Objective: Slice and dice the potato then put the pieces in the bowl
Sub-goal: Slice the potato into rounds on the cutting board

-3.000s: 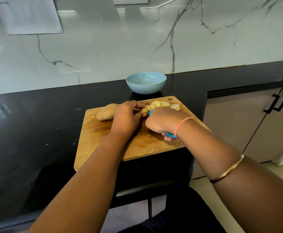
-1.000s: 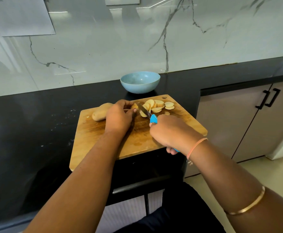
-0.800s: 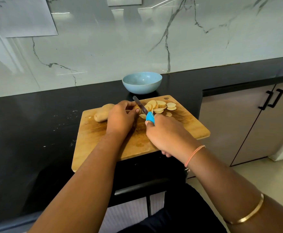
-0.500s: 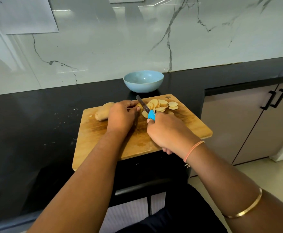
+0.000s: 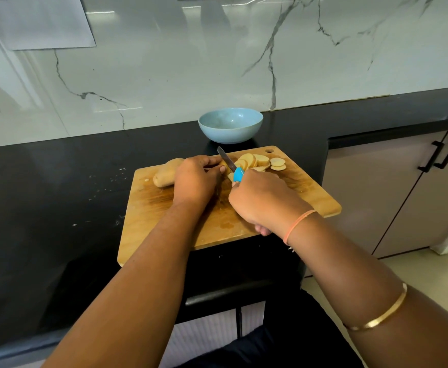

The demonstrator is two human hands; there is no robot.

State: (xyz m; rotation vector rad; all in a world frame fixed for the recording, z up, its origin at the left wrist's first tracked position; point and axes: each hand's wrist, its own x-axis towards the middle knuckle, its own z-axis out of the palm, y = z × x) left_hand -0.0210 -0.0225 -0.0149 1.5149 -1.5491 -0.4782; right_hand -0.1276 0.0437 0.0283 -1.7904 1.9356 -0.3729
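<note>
Potato (image 5: 166, 174) lies on the wooden cutting board (image 5: 153, 213), the left hand (image 5: 195, 180) curled round its cut end, the right hand (image 5: 261, 204) gripping the blue-handled knife (image 5: 237, 174) just beside the fanned slices (image 5: 256, 160) (blade tip aimed at the pale blue bowl (image 5: 231, 134) behind, on the black desk (image 5: 58, 187)).
</note>
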